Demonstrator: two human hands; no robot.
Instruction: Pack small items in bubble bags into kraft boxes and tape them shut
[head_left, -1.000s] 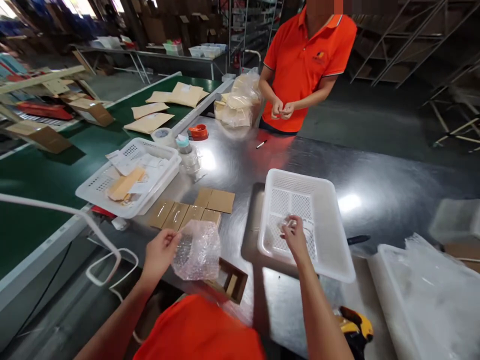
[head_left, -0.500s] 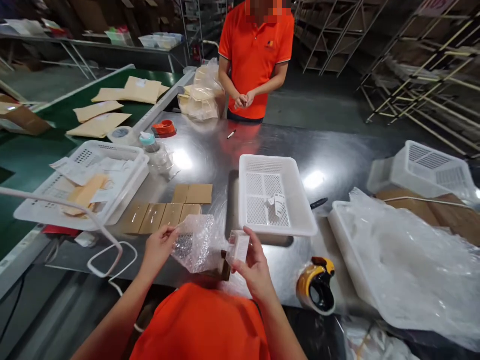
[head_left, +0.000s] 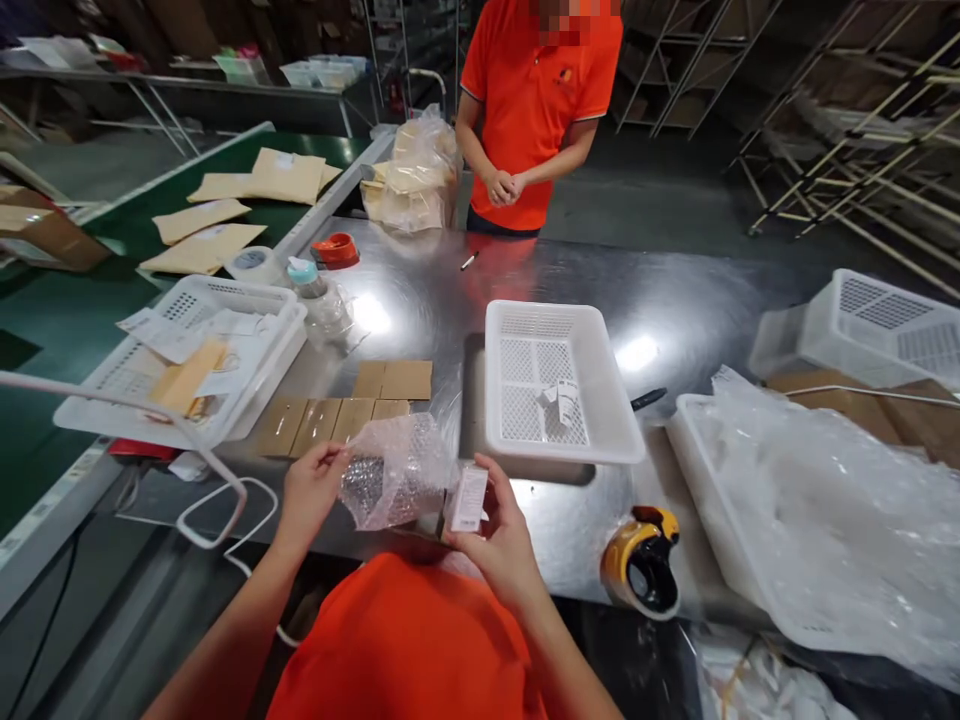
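Observation:
My left hand [head_left: 313, 492] pinches the left edge of a clear bubble wrap bag [head_left: 397, 470], which hangs spread out above the metal table. Between the thumb and fingers of my right hand [head_left: 501, 520] is a small white box [head_left: 469, 498] with printed text on its face. The box is at the right end of the bag, and whether its edge is inside cannot be made out. Several flat brown cardboard boxes [head_left: 319, 425] lie just beyond my left hand. Past my right hand stands a white basket [head_left: 606, 400] with crumpled paper slips [head_left: 561, 402] in it.
A tape dispenser [head_left: 641, 562] sits to the right, beside a white tray [head_left: 709, 500] heaped with bubble wrap bags. At the left are a basket of papers [head_left: 82, 410] and a white cable [head_left: 225, 480]. Across the table stands a person in an orange shirt [head_left: 532, 110].
The white box has turned so its printed face shows more toward me, and it has shifted slightly left against the bag. The whole view has shifted a little.

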